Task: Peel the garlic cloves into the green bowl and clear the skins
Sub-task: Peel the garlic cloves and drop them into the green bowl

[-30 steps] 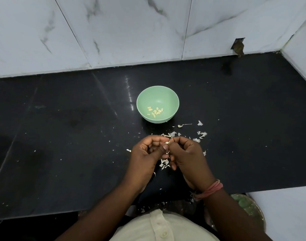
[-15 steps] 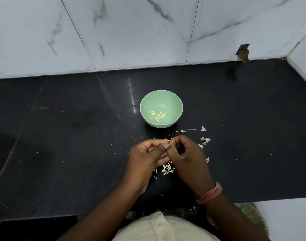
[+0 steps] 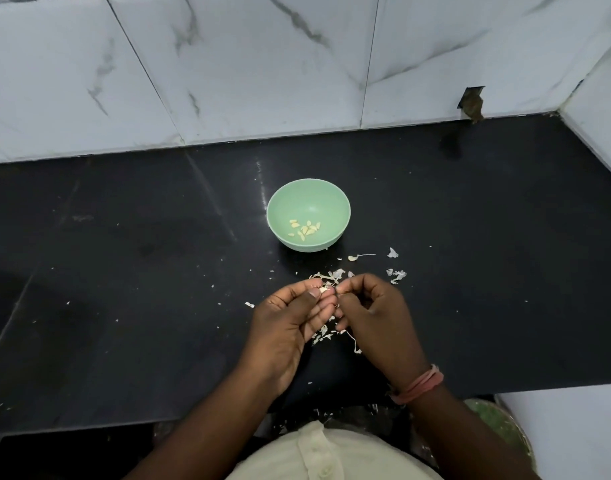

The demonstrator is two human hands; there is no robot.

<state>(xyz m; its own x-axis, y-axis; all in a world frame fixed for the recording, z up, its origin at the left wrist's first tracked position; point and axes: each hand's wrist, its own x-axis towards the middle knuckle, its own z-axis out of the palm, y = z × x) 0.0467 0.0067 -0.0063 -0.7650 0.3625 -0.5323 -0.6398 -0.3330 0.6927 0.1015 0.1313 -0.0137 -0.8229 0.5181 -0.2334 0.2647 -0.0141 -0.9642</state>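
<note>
A green bowl (image 3: 335, 206) stands on the black counter (image 3: 124, 289) and holds several peeled garlic cloves (image 3: 306, 228). Just in front of it, my left hand (image 3: 286, 327) pinches a small garlic clove (image 3: 323, 291) between thumb and fingertips. My right hand (image 3: 377, 313) meets it from the right, with its curled fingers picking at the clove's skin. White garlic skins (image 3: 332, 276) lie scattered around and under both hands, with more skins (image 3: 323, 337) below the fingers. One unpeeled piece with a stem (image 3: 353, 258) lies right of the bowl.
A marble-tiled wall (image 3: 262, 71) closes off the back, and a side wall (image 3: 602, 109) the right. The counter's front edge (image 3: 89, 427) runs just before my body. A round greenish container (image 3: 498, 424) sits below the counter at lower right.
My hands stay together on the clove. A thin strip of skin now hangs below my right hand. The view has tilted slightly down.
</note>
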